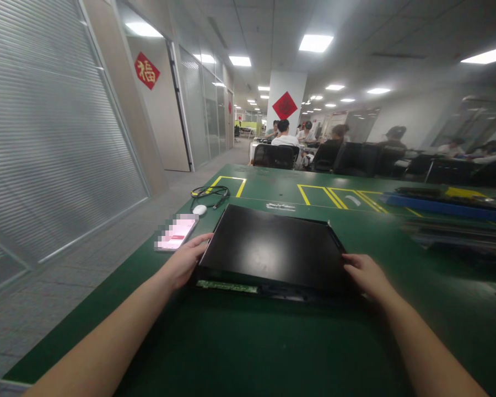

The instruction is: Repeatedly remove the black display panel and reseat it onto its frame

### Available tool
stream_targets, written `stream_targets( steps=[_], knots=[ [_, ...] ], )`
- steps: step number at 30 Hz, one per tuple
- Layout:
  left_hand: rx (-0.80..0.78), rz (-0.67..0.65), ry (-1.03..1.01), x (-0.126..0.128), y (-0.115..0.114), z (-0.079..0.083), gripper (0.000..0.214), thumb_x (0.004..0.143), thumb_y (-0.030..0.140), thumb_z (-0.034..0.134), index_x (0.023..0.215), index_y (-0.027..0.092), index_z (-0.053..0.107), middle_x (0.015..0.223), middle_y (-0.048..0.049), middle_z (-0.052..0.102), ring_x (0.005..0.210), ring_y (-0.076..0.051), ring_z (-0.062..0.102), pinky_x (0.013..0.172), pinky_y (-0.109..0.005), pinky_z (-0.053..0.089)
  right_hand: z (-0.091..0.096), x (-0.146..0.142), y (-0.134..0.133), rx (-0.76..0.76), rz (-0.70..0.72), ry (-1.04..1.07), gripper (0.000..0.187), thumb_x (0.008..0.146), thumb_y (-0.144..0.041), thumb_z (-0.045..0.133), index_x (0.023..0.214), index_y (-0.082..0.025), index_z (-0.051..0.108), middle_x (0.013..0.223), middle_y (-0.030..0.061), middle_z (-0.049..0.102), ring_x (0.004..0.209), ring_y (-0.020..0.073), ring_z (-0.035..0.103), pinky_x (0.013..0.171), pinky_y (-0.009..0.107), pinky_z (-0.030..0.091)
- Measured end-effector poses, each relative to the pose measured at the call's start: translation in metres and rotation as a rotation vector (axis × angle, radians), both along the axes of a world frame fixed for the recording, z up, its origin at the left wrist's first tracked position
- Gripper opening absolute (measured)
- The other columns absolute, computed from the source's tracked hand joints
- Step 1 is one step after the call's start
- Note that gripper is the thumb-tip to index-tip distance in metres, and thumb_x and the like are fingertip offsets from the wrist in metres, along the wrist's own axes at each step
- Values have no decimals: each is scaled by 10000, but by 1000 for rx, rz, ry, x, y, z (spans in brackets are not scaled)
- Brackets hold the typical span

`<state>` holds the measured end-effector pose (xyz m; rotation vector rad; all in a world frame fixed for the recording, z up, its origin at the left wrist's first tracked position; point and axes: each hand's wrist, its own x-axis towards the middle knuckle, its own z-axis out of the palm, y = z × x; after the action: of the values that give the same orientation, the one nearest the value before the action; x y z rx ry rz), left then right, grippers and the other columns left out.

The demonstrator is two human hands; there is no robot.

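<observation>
I see a black screen (268, 248) in the middle — left grip (186, 260) clamped on one side, right grip (364, 274) on the other.

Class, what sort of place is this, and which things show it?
Probably an office area used for electronics work: a flat black panel with a green circuit board at its near edge, a green worktable, and slatted blinds.
</observation>
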<state>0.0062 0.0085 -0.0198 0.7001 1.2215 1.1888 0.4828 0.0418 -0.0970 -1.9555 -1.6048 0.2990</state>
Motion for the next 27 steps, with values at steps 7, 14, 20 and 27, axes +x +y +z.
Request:
stream_targets(
  steps=[7, 14, 20, 27],
  knots=[
    [42, -4, 9, -3, -3, 2, 382, 843, 207, 703, 1222, 155, 703, 1129, -125, 781, 982, -235, 750, 738, -265, 604, -4, 4, 2, -13, 28, 16, 337, 748, -235, 637, 1050, -213, 783, 1034, 90, 704, 922, 232, 683, 887, 377, 531],
    [43, -41, -2, -3, -6, 5, 670, 751, 118, 753, 1398, 212, 607, 1302, -119, 715, 1110, -270, 715, 924, -341, 582, -3, 3, 0, -53, 34, -31, 408, 799, -258, 593, 1160, -157, 753, 1141, 135, 665, 971, 242, 674, 915, 380, 517],
    [101, -85, -9, -3, -5, 2, 651, 768, 154, 729, 1405, 206, 605, 1376, -103, 670, 1200, -272, 669, 982, -335, 552, 0, 2, -1, -57, 33, -70, 419, 810, -255, 589, 1183, -145, 748, 1174, 149, 654, 1017, 253, 663, 923, 376, 508],
    [154, -109, -8, -3, -4, -1, 655, 712, 201, 788, 1354, 211, 655, 1397, -102, 653, 1257, -300, 627, 1027, -360, 521, 0, 1, 0, -27, 31, -33, 393, 780, -249, 607, 1123, -155, 774, 1123, 142, 671, 955, 247, 674, 907, 386, 512]
  ],
)
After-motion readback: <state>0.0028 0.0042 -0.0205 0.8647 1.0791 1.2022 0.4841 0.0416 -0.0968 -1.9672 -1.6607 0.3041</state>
